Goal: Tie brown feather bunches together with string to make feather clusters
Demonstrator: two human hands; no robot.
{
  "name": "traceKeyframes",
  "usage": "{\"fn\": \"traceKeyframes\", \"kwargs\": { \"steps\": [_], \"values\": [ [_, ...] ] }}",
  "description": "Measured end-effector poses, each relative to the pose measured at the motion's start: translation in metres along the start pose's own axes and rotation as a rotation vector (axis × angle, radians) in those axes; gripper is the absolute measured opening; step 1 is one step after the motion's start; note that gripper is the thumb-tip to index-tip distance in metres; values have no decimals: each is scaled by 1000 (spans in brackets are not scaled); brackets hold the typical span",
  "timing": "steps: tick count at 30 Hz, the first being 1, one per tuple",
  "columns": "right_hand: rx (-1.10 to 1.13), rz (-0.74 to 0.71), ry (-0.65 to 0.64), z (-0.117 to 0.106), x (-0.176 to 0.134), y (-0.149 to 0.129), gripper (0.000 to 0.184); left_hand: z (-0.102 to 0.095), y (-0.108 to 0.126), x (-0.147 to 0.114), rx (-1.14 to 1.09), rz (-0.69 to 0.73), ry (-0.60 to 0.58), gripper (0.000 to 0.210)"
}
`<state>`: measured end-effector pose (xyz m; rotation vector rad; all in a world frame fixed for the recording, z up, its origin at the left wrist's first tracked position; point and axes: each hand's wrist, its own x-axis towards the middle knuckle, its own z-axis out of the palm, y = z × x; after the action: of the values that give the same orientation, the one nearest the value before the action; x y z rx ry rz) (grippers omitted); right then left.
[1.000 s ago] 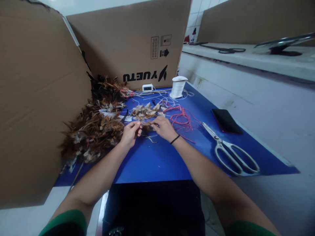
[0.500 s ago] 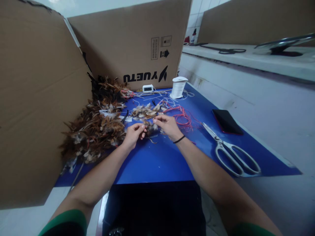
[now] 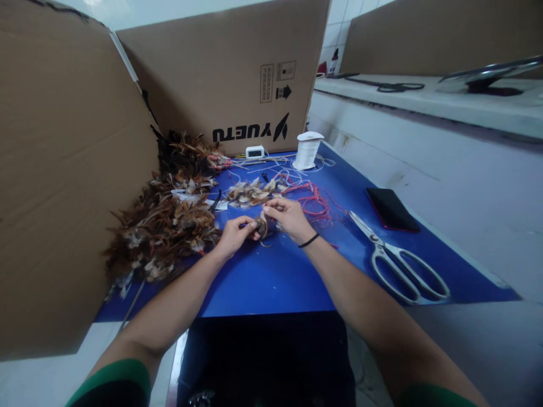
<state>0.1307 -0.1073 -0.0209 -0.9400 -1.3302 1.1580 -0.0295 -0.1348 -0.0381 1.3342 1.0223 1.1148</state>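
My left hand [image 3: 237,233] pinches a small brown feather [image 3: 262,227] over the middle of the blue table sheet [image 3: 271,282]. Close on its right, my right hand [image 3: 288,216] is closed, thumb against forefinger, at the upper end of the same feather. Just beyond both hands lies a row of tan and white feathers [image 3: 248,193]. Pink string [image 3: 316,204] is heaped to the right of my right hand. A large pile of brown feathers [image 3: 169,226] fills the left side, near my left forearm.
Silver scissors [image 3: 396,257] and a dark phone [image 3: 391,209] lie on the right. A white spool [image 3: 307,151] and a small white digital device [image 3: 255,152] stand at the back. Cardboard walls [image 3: 190,73] rise behind and to the left.
My left hand has turned and shifted slightly lower, its fingers now on the feather. The feather bunch between the hands has become narrower and more upright. My right hand has barely moved.
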Motion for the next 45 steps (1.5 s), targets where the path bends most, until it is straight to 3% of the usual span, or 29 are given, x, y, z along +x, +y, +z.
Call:
{"fn": "traceKeyframes", "kwargs": {
  "steps": [14,24,29,34,38,45],
  "values": [
    [-29,82,180,-13,5,-6,25,-2,1,3,-18,-11,87,34],
    [75,5,240,-22,12,-3,23,-6,-5,6,21,5,120,32],
    [99,39,169,-16,5,-8,23,-7,-4,4,255,281,213,26],
    [21,0,41,-3,-4,-7,22,-7,3,-2,536,503,203,20],
    [-108,-109,-19,1,-6,-3,18,-6,6,-5,656,546,204,18],
    [-312,-230,-38,-1,-10,-4,12,-8,5,-4,679,514,210,19]
  ]
}}
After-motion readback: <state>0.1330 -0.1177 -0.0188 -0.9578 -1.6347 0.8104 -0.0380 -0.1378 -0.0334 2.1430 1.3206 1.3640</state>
